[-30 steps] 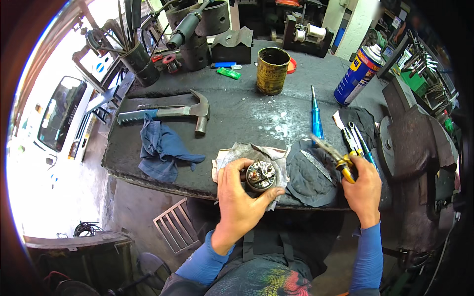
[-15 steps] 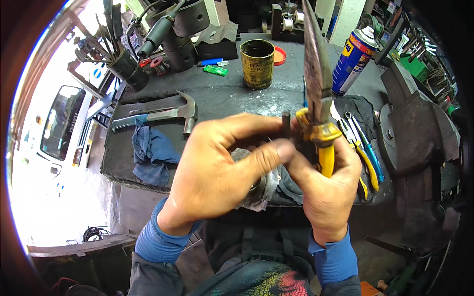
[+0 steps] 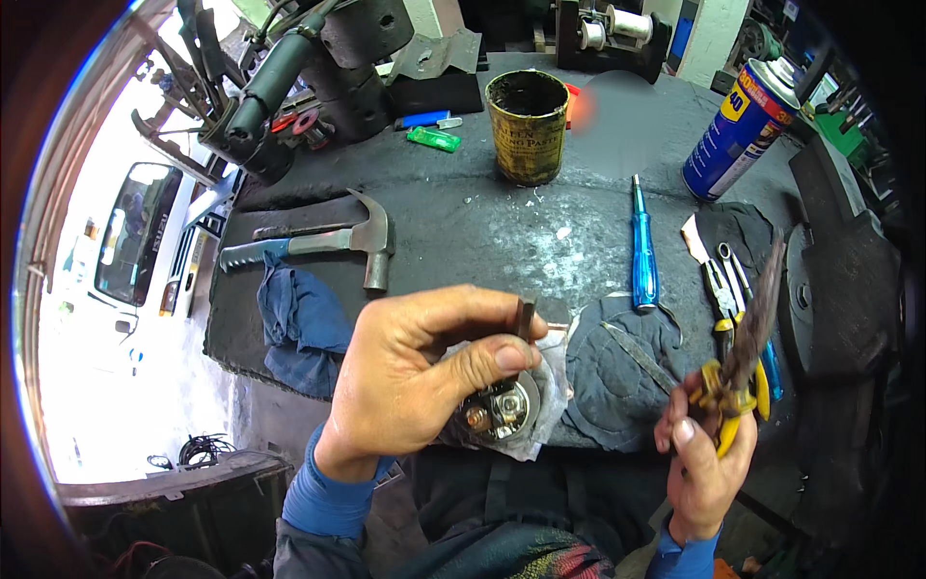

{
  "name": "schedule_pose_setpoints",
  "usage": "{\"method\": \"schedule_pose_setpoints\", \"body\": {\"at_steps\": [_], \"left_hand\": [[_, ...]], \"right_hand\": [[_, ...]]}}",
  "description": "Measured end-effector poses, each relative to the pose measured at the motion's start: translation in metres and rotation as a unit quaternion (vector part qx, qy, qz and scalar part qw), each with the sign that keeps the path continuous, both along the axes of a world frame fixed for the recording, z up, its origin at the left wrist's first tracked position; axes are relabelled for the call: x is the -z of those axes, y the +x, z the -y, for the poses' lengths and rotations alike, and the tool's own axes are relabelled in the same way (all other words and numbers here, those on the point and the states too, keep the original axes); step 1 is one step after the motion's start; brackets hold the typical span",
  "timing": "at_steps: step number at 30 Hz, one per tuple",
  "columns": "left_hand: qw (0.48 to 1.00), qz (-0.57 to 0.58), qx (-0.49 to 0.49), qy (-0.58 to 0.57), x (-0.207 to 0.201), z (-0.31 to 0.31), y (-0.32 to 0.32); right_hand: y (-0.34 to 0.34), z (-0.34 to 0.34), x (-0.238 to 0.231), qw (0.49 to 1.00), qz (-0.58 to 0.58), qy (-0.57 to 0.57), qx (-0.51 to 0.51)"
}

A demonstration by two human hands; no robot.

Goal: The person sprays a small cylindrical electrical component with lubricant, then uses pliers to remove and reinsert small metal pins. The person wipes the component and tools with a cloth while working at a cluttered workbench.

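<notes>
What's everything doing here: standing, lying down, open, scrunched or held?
Small dark piece: pinched in the left hand.
Yellow-handled dark metal snips: held in the right hand.
Round metal part: partly behind the left hand.
Round yellow tin: standing, open.
Blue spray can: standing.
Blue-handled metal claw hammer: lying down.
Blue cloth near hammer: scrunched.
Clear blue-handled screwdriver: lying down.

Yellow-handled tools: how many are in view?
2: one tool in the right hand, and pliers on the bench beyond it; more may be hidden.
</notes>
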State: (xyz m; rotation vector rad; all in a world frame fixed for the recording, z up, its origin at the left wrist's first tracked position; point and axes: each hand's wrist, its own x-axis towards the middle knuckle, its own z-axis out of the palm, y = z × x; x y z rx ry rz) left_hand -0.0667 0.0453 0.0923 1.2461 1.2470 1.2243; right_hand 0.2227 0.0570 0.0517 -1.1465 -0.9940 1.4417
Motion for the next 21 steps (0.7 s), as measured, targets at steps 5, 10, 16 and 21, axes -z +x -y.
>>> {"method": "schedule_pose_setpoints", "body": {"at_steps": [5,10,16,21], "left_hand": [[0.991,0.121,-0.008,-0.053,0.011,0.002,0.004],[0.986,0.158,-0.001,-0.043,0.025,0.005,0.006],[0.980,0.195,-0.014,-0.046,0.029,0.007,0.011],[0.985,0.168,-0.010,-0.036,0.029,0.008,0.014]], "right_hand": [[0.026,0.010,0.019,0.996,0.087,0.029,0.006],[0.041,0.004,0.013,0.958,0.276,0.077,0.014],[0.022,-0.015,-0.007,0.833,0.530,0.153,-0.046],[0.009,-0.028,0.008,0.753,0.606,0.253,-0.051]]}}
